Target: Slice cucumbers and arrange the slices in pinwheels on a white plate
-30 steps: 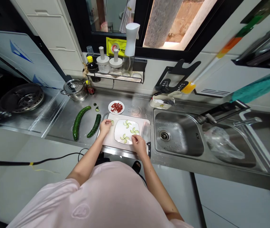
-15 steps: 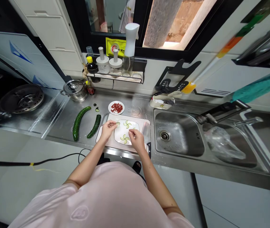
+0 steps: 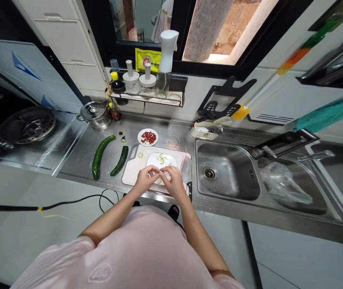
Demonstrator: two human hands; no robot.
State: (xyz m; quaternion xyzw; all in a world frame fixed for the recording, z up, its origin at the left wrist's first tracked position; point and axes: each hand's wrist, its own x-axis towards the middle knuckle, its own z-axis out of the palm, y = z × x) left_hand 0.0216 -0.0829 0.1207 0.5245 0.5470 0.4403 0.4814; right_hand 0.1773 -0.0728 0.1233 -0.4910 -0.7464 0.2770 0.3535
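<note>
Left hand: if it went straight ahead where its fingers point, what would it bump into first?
Probably the right hand. Its fingertips meet those of the left hand in the picture, over the white plate. This one view can't show whether they truly touch.

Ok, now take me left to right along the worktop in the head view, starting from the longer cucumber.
Longer cucumber → shorter cucumber → left hand → right hand → left sink basin → clear plastic bag.
</note>
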